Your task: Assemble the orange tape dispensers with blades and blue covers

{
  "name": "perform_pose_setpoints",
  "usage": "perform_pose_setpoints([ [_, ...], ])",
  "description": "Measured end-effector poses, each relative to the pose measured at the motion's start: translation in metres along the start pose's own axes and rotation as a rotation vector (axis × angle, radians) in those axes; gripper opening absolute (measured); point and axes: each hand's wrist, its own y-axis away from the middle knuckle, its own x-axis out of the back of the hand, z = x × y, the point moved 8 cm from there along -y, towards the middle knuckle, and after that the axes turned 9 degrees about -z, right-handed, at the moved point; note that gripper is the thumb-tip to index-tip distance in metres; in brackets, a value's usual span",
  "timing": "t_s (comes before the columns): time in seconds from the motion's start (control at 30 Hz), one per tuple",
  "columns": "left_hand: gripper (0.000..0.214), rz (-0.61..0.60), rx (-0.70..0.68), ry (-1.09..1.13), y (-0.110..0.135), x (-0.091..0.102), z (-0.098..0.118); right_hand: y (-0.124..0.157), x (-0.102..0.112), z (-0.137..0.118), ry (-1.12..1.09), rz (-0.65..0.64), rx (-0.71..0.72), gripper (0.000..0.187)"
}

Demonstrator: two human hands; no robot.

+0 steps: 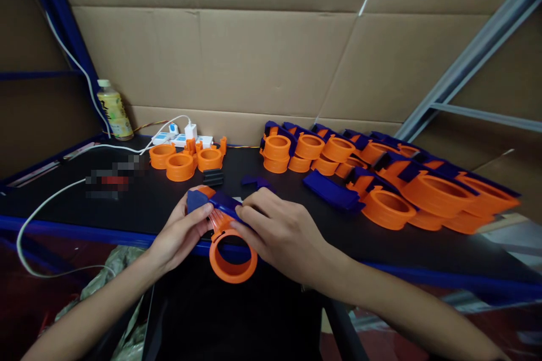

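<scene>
Both hands hold one plastic assembly at the near edge of the black table (139,208). It is an orange ring (232,262) with a dark blue piece (220,201) on top. My left hand (180,234) grips the assembly's left side, thumb against the blue piece. My right hand (279,234) is curled over its right side, fingers pressing on the blue piece. The ring hangs just past the table's edge.
A group of orange rings (182,161) lies at the back left. Several orange-and-blue assemblies (381,175) fill the right side. A loose blue part (332,192), a small black part (213,176), a power strip (182,138) with white cable and a bottle (113,110) also sit there. Cardboard walls stand behind.
</scene>
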Motion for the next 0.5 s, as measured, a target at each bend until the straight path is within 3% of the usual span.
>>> perform_pose_setpoints([
  [0.13,0.028,-0.011,-0.005,-0.006,0.004,-0.003,0.0,-0.002,-0.004,0.016,-0.349,-0.011,-0.126,0.027],
  [0.3,0.058,-0.068,-0.067,-0.064,0.022,-0.008,0.002,0.0,-0.024,0.034,-0.932,0.017,-0.332,0.032],
  [0.37,0.072,-0.146,-0.107,-0.162,0.03,-0.018,0.01,0.002,-0.026,0.032,-1.135,0.031,-0.364,0.033],
  [0.5,0.075,-0.255,-0.305,-0.444,0.044,-0.041,0.037,0.007,-0.024,0.023,-1.333,0.005,-0.358,0.028],
])
